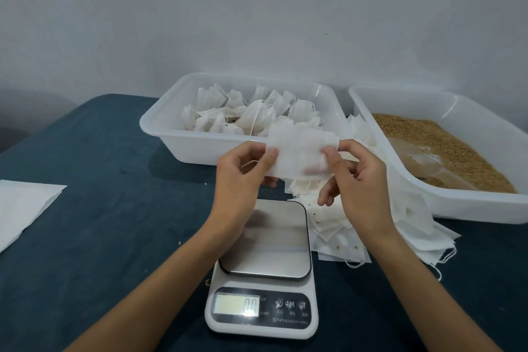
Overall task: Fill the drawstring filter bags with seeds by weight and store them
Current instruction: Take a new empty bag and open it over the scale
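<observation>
From the head camera, you are holding one empty white drawstring filter bag (300, 151) up above the white kitchen scale with a steel platter (265, 240). Your left hand (243, 171) pinches its left edge between thumb and fingers, and your right hand (354, 177) pinches the right edge the same way. The bag looks flat and unfilled, and its mouth does not appear to be opened yet.

The scale platter is bare and its lit display (237, 305) reads zero, so nothing is being weighed at present. Behind your hands, the white plastic tub (160, 128) already holds a heap of filled, drawn-up bags (245, 114), so a good share of the work looks done. To your right, a loose pile of flat empty bags (371, 226) lies beside the scale, and the second white tub (471, 208) holds plenty of tan seeds (445, 146) with a clear scoop (428, 163) resting in them. Many bags remain to fill.
</observation>
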